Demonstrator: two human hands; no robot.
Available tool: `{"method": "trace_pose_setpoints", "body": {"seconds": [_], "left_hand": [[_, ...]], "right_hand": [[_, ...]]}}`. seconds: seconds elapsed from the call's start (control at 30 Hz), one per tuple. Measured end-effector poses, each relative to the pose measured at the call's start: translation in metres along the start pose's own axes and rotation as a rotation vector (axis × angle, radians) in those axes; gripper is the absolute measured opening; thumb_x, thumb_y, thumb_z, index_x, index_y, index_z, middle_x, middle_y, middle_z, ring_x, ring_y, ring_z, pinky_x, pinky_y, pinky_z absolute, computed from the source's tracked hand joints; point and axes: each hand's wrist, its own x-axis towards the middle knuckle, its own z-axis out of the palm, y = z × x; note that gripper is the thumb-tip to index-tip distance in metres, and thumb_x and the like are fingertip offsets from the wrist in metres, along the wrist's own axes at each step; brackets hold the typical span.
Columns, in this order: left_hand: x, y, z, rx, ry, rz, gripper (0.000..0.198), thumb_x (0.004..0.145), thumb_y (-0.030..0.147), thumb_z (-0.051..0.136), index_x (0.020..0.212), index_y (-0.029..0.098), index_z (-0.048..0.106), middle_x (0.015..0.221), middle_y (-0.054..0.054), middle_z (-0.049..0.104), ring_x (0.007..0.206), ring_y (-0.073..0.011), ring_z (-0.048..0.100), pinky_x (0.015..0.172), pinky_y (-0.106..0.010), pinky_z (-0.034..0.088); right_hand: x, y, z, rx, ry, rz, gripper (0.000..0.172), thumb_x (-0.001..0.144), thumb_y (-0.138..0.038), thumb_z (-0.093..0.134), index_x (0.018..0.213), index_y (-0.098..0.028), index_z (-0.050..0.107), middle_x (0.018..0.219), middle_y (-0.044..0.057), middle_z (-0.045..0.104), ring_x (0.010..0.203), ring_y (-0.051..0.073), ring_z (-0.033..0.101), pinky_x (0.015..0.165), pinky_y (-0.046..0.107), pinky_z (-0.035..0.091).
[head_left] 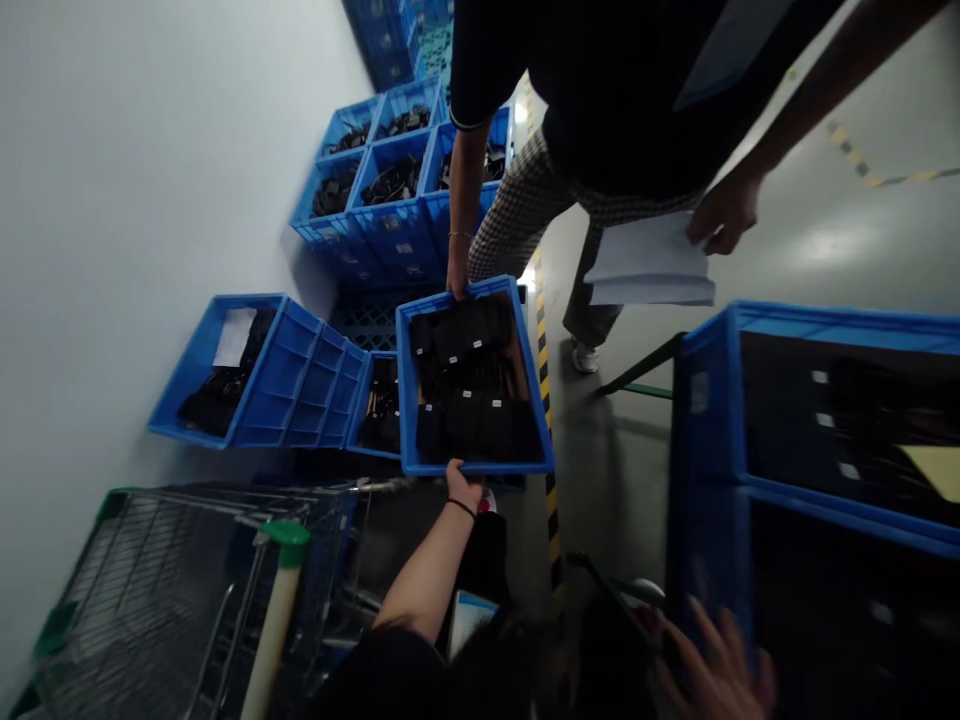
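My left hand (pixel 463 486), with a black band on its wrist, grips the near rim of a blue crate (pixel 403 395) filled with black packed items bearing white labels. A co-worker's hand (pixel 457 279) holds the far rim of the same crate. My right hand (pixel 721 668) is low at the right, blurred, fingers spread and holding nothing, next to a stack of blue crates (pixel 825 325). The co-worker's other hand (pixel 721 216) holds white sheets of paper (pixel 649 265).
Several more blue crates (pixel 390 215) with black goods are stacked by the white wall, and one crate (pixel 300 375) lies beside the held one. A wire shopping cart (pixel 172 590) with a green-capped handle stands at the lower left. A yellow-black floor stripe (pixel 544 375) runs underneath.
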Motion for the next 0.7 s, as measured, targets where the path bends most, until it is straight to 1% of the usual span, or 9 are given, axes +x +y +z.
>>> {"method": "trace_pose_setpoints", "body": {"seconds": [0.07, 0.13, 0.17, 0.27, 0.33, 0.43, 0.53, 0.63, 0.7], "left_hand": [[-0.048, -0.021, 0.002, -0.027, -0.092, -0.056, 0.015, 0.082, 0.012, 0.048, 0.068, 0.016, 0.05, 0.066, -0.003, 0.058, 0.062, -0.0151, 0.06, 0.063, -0.028, 0.054], [-0.103, -0.04, 0.001, -0.03, -0.17, -0.082, 0.016, 0.084, 0.014, 0.05, 0.067, 0.016, 0.052, 0.065, -0.002, 0.059, 0.061, -0.014, 0.061, 0.065, -0.028, 0.055], [-0.132, -0.05, -0.001, -0.024, -0.209, -0.088, 0.018, 0.086, 0.017, 0.052, 0.068, 0.016, 0.053, 0.065, -0.002, 0.06, 0.061, -0.0131, 0.061, 0.065, -0.027, 0.056], [-0.214, -0.086, -0.002, 0.026, -0.348, -0.136, 0.021, 0.091, 0.028, 0.057, 0.075, 0.014, 0.06, 0.071, -0.003, 0.066, 0.063, -0.0128, 0.064, 0.065, -0.025, 0.056], [-0.261, -0.117, 0.001, 0.063, -0.448, -0.193, 0.027, 0.094, 0.035, 0.054, 0.084, 0.013, 0.066, 0.081, -0.007, 0.07, 0.072, -0.0153, 0.068, 0.068, -0.025, 0.057], [-0.31, -0.17, 0.007, 0.102, -0.513, -0.236, 0.032, 0.097, 0.037, 0.048, 0.095, 0.012, 0.068, 0.096, -0.011, 0.072, 0.091, -0.018, 0.069, 0.082, -0.026, 0.057], [-0.337, -0.222, 0.004, 0.172, -0.494, -0.284, 0.025, 0.094, 0.03, 0.05, 0.095, 0.013, 0.068, 0.099, -0.009, 0.071, 0.1, -0.0181, 0.067, 0.089, -0.025, 0.055], [-0.363, -0.259, -0.019, 0.285, -0.564, -0.319, 0.025, 0.092, 0.029, 0.048, 0.095, 0.016, 0.07, 0.102, -0.008, 0.071, 0.106, -0.0178, 0.064, 0.091, -0.026, 0.053], [-0.384, -0.266, -0.04, 0.471, -0.699, -0.417, 0.022, 0.089, 0.03, 0.052, 0.094, 0.018, 0.07, 0.104, -0.007, 0.07, 0.106, -0.0177, 0.063, 0.088, -0.027, 0.053]], "right_hand": [[0.017, -0.027, 0.003, 0.345, -0.167, -0.04, 0.041, 0.075, -0.055, 0.058, 0.101, -0.026, 0.072, 0.127, 0.013, 0.062, 0.126, 0.037, 0.052, 0.108, 0.059, 0.04], [0.038, -0.071, -0.01, 0.708, -0.317, 0.16, 0.056, 0.074, -0.066, 0.058, 0.107, -0.022, 0.068, 0.12, 0.015, 0.065, 0.115, 0.034, 0.061, 0.102, 0.055, 0.047], [0.051, -0.094, -0.023, 0.88, -0.385, 0.231, 0.062, 0.071, -0.069, 0.061, 0.11, -0.021, 0.066, 0.121, 0.015, 0.065, 0.115, 0.033, 0.06, 0.102, 0.052, 0.048], [0.088, -0.146, -0.074, 1.309, -0.393, 0.265, 0.062, 0.071, -0.067, 0.067, 0.114, -0.022, 0.062, 0.125, 0.008, 0.064, 0.122, 0.026, 0.056, 0.108, 0.04, 0.043], [0.1, -0.155, -0.11, 1.44, -0.339, 0.337, 0.057, 0.068, -0.065, 0.071, 0.103, -0.02, 0.064, 0.109, 0.007, 0.069, 0.109, 0.025, 0.062, 0.098, 0.036, 0.049], [0.096, -0.135, -0.149, 1.473, -0.177, 0.532, 0.05, 0.064, -0.058, 0.077, 0.091, -0.019, 0.062, 0.09, 0.004, 0.069, 0.089, 0.021, 0.064, 0.082, 0.031, 0.052], [0.078, -0.094, -0.171, 1.447, -0.08, 0.677, 0.044, 0.06, -0.05, 0.079, 0.086, -0.019, 0.061, 0.081, 0.002, 0.067, 0.075, 0.018, 0.062, 0.069, 0.028, 0.051], [0.061, -0.047, -0.182, 1.377, -0.011, 0.781, 0.036, 0.06, -0.045, 0.076, 0.082, -0.02, 0.06, 0.073, -0.001, 0.064, 0.067, 0.016, 0.059, 0.06, 0.026, 0.048], [0.052, -0.017, -0.188, 1.328, 0.051, 0.834, 0.032, 0.061, -0.042, 0.075, 0.08, -0.02, 0.061, 0.069, -0.001, 0.063, 0.066, 0.016, 0.058, 0.059, 0.026, 0.048]]}}
